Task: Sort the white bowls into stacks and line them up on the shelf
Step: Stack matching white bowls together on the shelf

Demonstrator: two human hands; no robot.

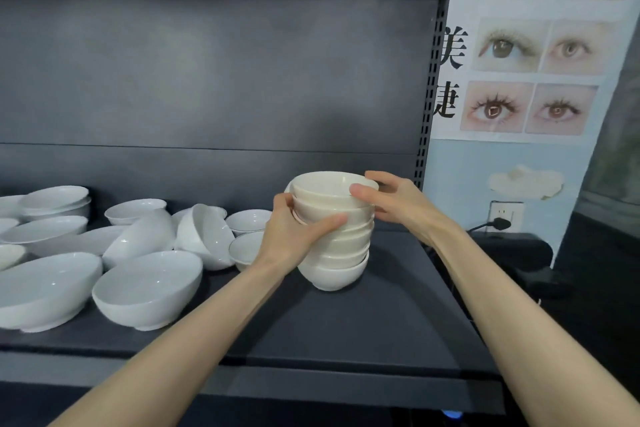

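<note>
I judge the stack [334,236] heavy, slick, brittle; my left hand [294,236] and right hand [391,201] clasp its sides, best held low.

Eye-photo poster [519,80] beside dark back panel [214,73].

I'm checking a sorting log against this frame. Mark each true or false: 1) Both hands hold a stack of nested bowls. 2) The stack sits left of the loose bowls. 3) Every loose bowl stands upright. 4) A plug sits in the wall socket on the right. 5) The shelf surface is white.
1) True: the left hand and right hand grip the stack of bowls.
2) False: it stands right of the loose bowls.
3) False: one tipped bowl lies on its side.
4) True: a black plug is in the wall socket.
5) False: the shelf is dark.
</note>
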